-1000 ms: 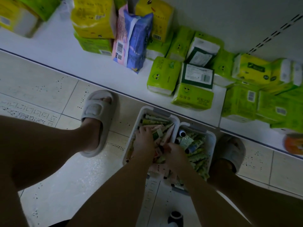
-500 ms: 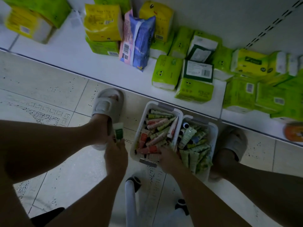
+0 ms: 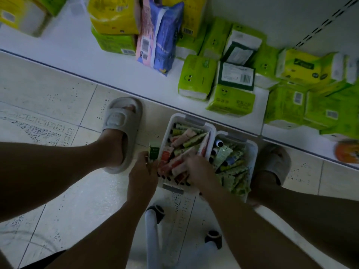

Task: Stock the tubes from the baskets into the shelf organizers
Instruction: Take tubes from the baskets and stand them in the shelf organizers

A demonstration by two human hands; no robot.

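A green tube (image 3: pixel 154 153) is pinched in the left hand (image 3: pixel 143 172), just beside the left basket (image 3: pixel 168 126). Loose tubes (image 3: pixel 183 144) there are being gripped by the right hand (image 3: pixel 198 168); several could be spilled onto the floor if too many are lifted at once.

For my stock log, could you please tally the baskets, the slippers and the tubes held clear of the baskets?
Baskets: 2, the left basket and the right basket
Slippers: 2, the left slipper and the right slipper
Tubes held clear: 1, the green tube in the left hand
Total: 5
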